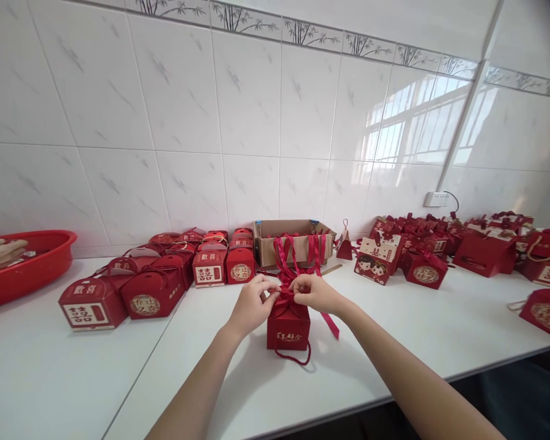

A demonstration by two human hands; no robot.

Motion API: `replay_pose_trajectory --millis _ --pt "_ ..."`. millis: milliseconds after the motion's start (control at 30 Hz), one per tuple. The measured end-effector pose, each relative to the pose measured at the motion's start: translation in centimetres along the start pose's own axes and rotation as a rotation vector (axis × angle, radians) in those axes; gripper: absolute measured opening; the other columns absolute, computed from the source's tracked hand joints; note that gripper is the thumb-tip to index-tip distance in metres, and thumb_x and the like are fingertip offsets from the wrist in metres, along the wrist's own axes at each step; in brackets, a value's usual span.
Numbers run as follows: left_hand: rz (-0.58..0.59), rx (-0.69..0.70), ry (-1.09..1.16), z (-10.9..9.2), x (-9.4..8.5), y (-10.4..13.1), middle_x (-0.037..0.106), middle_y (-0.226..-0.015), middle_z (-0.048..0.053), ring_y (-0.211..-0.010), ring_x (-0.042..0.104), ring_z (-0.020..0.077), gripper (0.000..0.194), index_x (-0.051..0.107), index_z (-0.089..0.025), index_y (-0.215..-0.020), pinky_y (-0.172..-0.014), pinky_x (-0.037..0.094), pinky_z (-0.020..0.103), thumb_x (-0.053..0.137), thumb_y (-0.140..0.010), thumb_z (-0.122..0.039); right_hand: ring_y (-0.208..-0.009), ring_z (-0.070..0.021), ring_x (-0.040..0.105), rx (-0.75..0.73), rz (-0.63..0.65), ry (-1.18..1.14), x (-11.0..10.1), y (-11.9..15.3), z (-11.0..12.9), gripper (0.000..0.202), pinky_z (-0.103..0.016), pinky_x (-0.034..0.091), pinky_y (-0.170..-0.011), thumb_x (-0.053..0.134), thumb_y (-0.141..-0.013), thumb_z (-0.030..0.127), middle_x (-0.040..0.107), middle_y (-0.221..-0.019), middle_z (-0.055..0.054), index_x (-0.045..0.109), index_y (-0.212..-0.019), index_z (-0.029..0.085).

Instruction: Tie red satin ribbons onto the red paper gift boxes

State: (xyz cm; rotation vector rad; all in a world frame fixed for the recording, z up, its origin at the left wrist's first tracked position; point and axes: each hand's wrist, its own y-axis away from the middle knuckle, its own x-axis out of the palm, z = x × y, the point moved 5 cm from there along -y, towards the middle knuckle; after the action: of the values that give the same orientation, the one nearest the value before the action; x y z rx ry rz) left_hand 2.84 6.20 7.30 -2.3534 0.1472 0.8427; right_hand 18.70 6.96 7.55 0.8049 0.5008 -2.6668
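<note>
Both hands closed in a pinch in the head view: left hand (252,308) and right hand (319,294) each look to have ribbon (330,326) between thumb and fingertips, over the red box (288,330). Box stands upright on the worktop (440,333), front centre; cord handle (296,360) lies slack before it. Step reads as knotting at the box top; next move likely calls for even tension, lid not crushed. White worktop, seam at left. Carton (262,253) behind, spare ribbons over its edge; gift boxes (92,305) both sides, red basin (36,284) far left. Marbled tile wall (252,110), bamboo border, window reflected at right.
</note>
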Motion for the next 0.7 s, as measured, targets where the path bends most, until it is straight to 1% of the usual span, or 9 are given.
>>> replay_pose_trajectory --millis 133,267,367,467,533,567,633,700 --pt "0.057 -0.056 -0.041 0.4 -0.9 0.1 0.053 -0.085 0.001 -0.057 0.049 0.0101 0.013 0.059 -0.019 -0.078 -0.055 0.041 0.026 0.049 -0.082 -0.026 -0.082 -0.0168 0.054 -0.041 -0.06 0.075 -0.5 0.9 0.2 0.008 -0.028 0.041 -0.071 0.054 -0.065 0.017 0.06 -0.088 -0.001 0.048 -0.061 0.019" --pt "0.048 -0.106 -0.047 1.1 -1.6 0.1 0.052 -0.085 0.003 -0.064 0.052 0.0138 0.011 0.057 -0.019 -0.077 -0.06 0.042 0.028 0.047 -0.081 -0.024 -0.085 -0.019 0.055 -0.055 -0.082 0.122 -1.1 1.6 -0.4 0.014 -0.03 0.041 -0.073 0.055 -0.062 0.014 0.059 -0.085 -0.002 0.044 -0.057 0.019" --pt "0.051 -0.126 -0.017 1.4 -1.6 0.1 0.053 -0.087 0.003 -0.071 0.052 0.0163 0.009 0.055 -0.02 -0.077 -0.065 0.042 0.03 0.049 -0.08 -0.025 -0.088 -0.0203 0.057 -0.039 -0.121 0.122 -1.2 1.9 -0.8 0.015 -0.032 0.042 -0.077 0.056 -0.063 0.013 0.06 -0.085 -0.002 0.044 -0.056 0.019" --pt "0.07 -0.15 0.048 1.2 -1.2 0.0 0.055 -0.097 0.005 -0.092 0.053 0.0212 0.005 0.053 -0.021 -0.076 -0.074 0.043 0.032 0.052 -0.077 -0.025 -0.097 -0.0221 0.057 0.005 -0.193 0.089 -1.2 2.0 -1.2 0.01 -0.036 0.041 -0.085 0.055 -0.068 0.017 0.062 -0.095 -0.005 0.051 -0.06 0.019" --pt "0.096 -0.17 0.11 1.0 -0.9 -0.1 0.056 -0.109 0.006 -0.108 0.049 0.0239 0.006 0.053 -0.021 -0.074 -0.083 0.042 0.034 0.053 -0.076 -0.027 -0.107 -0.0238 0.054 0.045 -0.247 0.051 -1.2 2.0 -1.5 0.007 -0.039 0.038 -0.093 0.056 -0.071 0.021 0.061 -0.107 -0.007 0.058 -0.065 0.019" --pt "0.115 -0.181 0.146 0.9 -0.6 -0.1 0.056 -0.115 0.006 -0.112 0.047 0.0243 0.009 0.054 -0.021 -0.074 -0.086 0.041 0.035 0.053 -0.077 -0.029 -0.111 -0.0247 0.052 0.066 -0.27 0.027 -1.1 2.0 -1.7 0.008 -0.04 0.036 -0.096 0.056 -0.072 0.023 0.059 -0.113 -0.008 0.06 -0.067 0.019" --pt "0.158 -0.205 0.222 0.7 -0.2 -0.2 0.055 -0.123 0.006 -0.112 0.049 0.0241 0.019 0.057 -0.02 -0.073 -0.086 0.042 0.034 0.052 -0.08 -0.036 -0.118 -0.0259 0.049 0.105 -0.295 -0.034 -0.9 2.1 -2.1 0.012 -0.041 0.034 -0.1 0.057 -0.074 0.028 0.055 -0.123 -0.009 0.064 -0.072 0.019" --pt "0.186 -0.231 0.291 0.7 0.2 -0.2 0.055 -0.125 0.006 -0.106 0.054 0.0235 0.029 0.059 -0.019 -0.07 -0.082 0.044 0.033 0.05 -0.082 -0.044 -0.119 -0.026 0.049 0.132 -0.293 -0.1 -0.7 2.3 -2.5 0.016 -0.041 0.036 -0.1 0.057 -0.076 0.033 0.052 -0.128 -0.009 0.065 -0.074 0.02"
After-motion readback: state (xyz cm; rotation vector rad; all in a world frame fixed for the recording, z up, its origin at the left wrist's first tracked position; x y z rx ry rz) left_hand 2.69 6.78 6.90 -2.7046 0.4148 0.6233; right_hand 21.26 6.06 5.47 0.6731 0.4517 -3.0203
